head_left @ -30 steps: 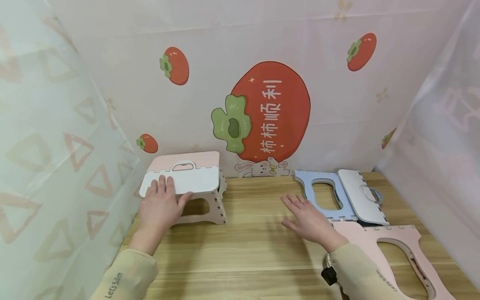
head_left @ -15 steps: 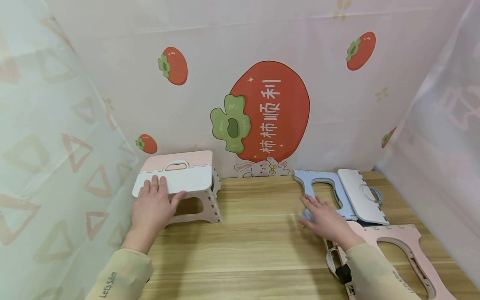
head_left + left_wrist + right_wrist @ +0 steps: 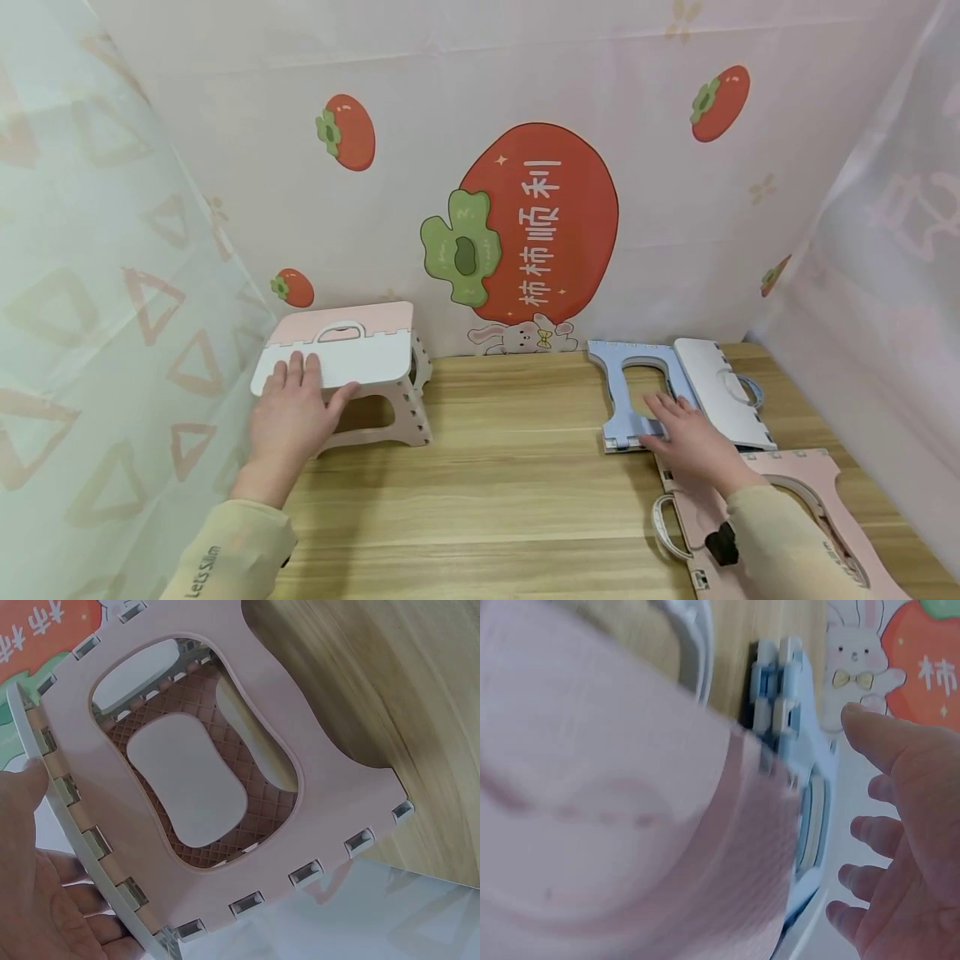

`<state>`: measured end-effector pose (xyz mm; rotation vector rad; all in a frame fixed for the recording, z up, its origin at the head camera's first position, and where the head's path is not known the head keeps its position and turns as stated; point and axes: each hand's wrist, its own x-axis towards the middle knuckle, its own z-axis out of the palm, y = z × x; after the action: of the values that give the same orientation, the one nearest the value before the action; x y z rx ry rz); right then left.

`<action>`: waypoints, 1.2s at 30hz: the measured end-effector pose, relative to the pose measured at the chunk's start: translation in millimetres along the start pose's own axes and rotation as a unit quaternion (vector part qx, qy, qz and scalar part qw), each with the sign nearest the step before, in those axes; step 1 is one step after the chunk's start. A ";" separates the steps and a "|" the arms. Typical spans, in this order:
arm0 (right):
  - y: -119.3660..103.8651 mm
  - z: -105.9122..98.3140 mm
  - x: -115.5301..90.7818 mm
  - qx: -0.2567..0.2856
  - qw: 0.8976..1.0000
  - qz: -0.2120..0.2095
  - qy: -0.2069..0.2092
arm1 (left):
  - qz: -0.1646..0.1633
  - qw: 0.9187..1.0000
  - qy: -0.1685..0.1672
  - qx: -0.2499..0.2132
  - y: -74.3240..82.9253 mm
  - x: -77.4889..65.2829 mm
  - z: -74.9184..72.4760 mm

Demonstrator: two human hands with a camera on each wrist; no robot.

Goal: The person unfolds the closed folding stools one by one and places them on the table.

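A folding step stool [image 3: 339,358], pink with a white front half on its top, stands unfolded at the left by the back wall. My left hand [image 3: 291,412] rests on the white half, fingers straight, thumb along the front edge. In the left wrist view the thumb lies at the edge of the top, above the pink leg panel [image 3: 262,772]. My right hand [image 3: 693,437], fingers loosely extended, hovers over the folded blue-and-white stool [image 3: 618,392] at the right, holding nothing. A folded pink stool [image 3: 862,533] lies nearer, partly covered by the right forearm; it fills much of the right wrist view.
All the stools are on a wood-grain table [image 3: 480,500]. Printed sheeting walls [image 3: 390,208] enclose the back and both sides. The folded pink stool's white carry handle [image 3: 663,527] sticks out to the left. A black strap piece [image 3: 722,543] shows at the right wrist.
The left hand has slid the standing stool a little to the left. The right hand has moved right, from above the table to over the folded blue stool.
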<state>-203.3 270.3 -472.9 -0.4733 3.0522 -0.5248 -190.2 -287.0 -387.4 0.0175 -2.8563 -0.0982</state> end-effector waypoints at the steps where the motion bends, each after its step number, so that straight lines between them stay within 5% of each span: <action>1: 2.8 -0.1 -1.4 0.007 1.000 0.007 -0.002 | 0.000 1.000 0.000 0.000 -0.8 0.0 -0.3; 18: 55.8 -5.5 -11.2 0.026 0.996 0.078 -0.031 | -0.005 1.000 -0.002 -0.008 -11.4 -3.1 -1.1; 36: 57.6 -6.7 -9.4 0.021 0.995 0.082 -0.052 | -0.003 1.000 -0.002 -0.018 -15.9 -5.9 1.2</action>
<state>-211.6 326.9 -485.9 -0.2364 2.9398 -0.5377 -184.9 -302.7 -391.2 0.0172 -2.8580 -0.1508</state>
